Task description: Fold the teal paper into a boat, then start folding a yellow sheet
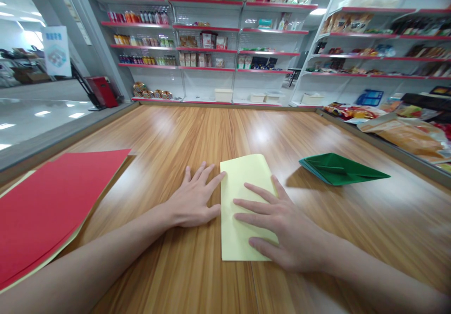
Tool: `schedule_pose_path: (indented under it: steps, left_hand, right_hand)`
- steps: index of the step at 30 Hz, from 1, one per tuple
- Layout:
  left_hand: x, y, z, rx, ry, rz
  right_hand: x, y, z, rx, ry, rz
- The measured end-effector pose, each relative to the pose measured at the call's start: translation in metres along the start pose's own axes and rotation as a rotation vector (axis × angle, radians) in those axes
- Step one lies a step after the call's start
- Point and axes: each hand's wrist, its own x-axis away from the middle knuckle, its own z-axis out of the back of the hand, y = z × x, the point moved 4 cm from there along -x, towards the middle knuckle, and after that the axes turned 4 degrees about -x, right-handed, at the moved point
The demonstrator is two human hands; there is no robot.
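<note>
A pale yellow sheet of paper (pixel 234 239), folded over into a tall rectangle, lies on the wooden table in front of me. My right hand (pixel 282 222) rests on its right half with the fingers spread, covering part of that side. Just left of the paper, my left hand (pixel 197 196) lies flat on the tabletop, fingers apart, with its index fingertip and thumb at the paper's left edge. Neither hand grips anything. The paper's top right corner curves up slightly.
A folded green paper boat shape (pixel 338 169) sits right of my right hand. Red sheets (pixel 59 206) with yellow ones beneath lie at the left. Packaged snacks (pixel 408 133) line the table's right side. Stocked shelves (pixel 206 49) stand beyond the wooden table (pixel 197 126).
</note>
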Motion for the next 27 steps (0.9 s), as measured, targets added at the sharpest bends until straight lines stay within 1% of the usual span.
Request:
schedule_pose_path:
  steps: [5, 11, 17, 23, 27]
  left_hand:
    - [0.000, 0.000, 0.000, 0.019, -0.002, -0.004]
    - [0.000, -0.001, -0.003, 0.008, 0.004, 0.008]
    - [0.000, -0.001, -0.003, 0.012, 0.045, 0.004]
    - [0.003, 0.006, 0.001, 0.012, 0.063, -0.055]
    - [0.007, 0.013, 0.003, 0.055, 0.057, -0.099]
  right_hand:
    - [0.000, -0.001, 0.000, 0.016, -0.004, -0.007]
    - [0.001, 0.000, -0.002, 0.075, 0.012, -0.051]
    - [0.003, 0.003, 0.005, 0.069, 0.009, -0.053]
    - [0.003, 0.006, 0.011, 0.017, -0.059, -0.042]
    - [0.003, 0.012, 0.013, 0.048, 0.004, -0.084]
